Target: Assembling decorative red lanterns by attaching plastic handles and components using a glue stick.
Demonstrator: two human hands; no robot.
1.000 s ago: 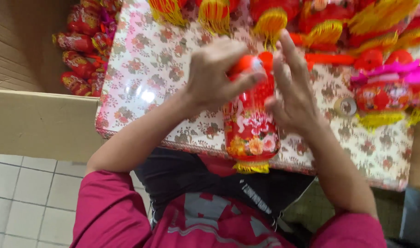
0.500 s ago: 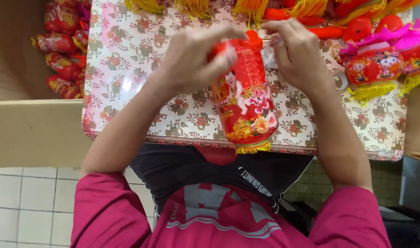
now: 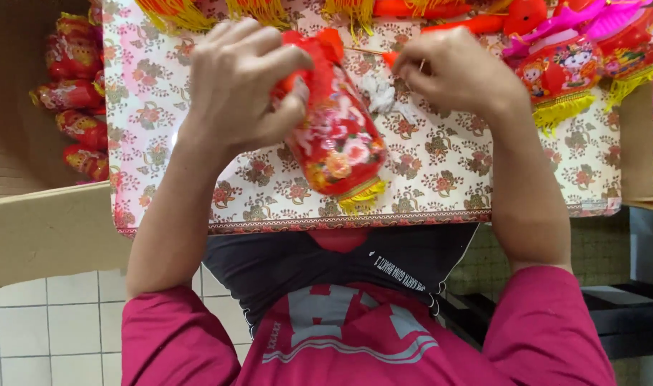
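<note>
A red paper lantern [image 3: 337, 139], printed with flowers and trimmed with a yellow fringe at its lower end, is lying tilted over the flowered tabletop [image 3: 441, 171], its top end gripped in the person's left hand [image 3: 237, 89], whose fingers are curling closed around the red cap. The right hand [image 3: 458, 71] is pinching narrowly at something small near an orange stick [image 3: 373, 53] that is running from the lantern's top; what exactly sits between those fingertips cannot be made out. The lantern is looking light and easily crushed, its thin printed skin likely to dent or tear under a squeeze, so the stiffer cap and the base ring above the fringe are seeming the safer places to take hold, with the fringe itself best left alone. A crumpled scrap of white paper [image 3: 376, 93] is lying on the tabletop just beside the lantern. Further out, finished lanterns [image 3: 566, 68] with pink tops and yellow fringes are crowding the far right of the tabletop, more yellow tassels [image 3: 262, 11] are hanging along the far edge, and a stack of folded red lanterns [image 3: 72, 107] is sitting in a cardboard box [image 3: 40, 229] at the left, above a white tiled floor [image 3: 47, 329].
</note>
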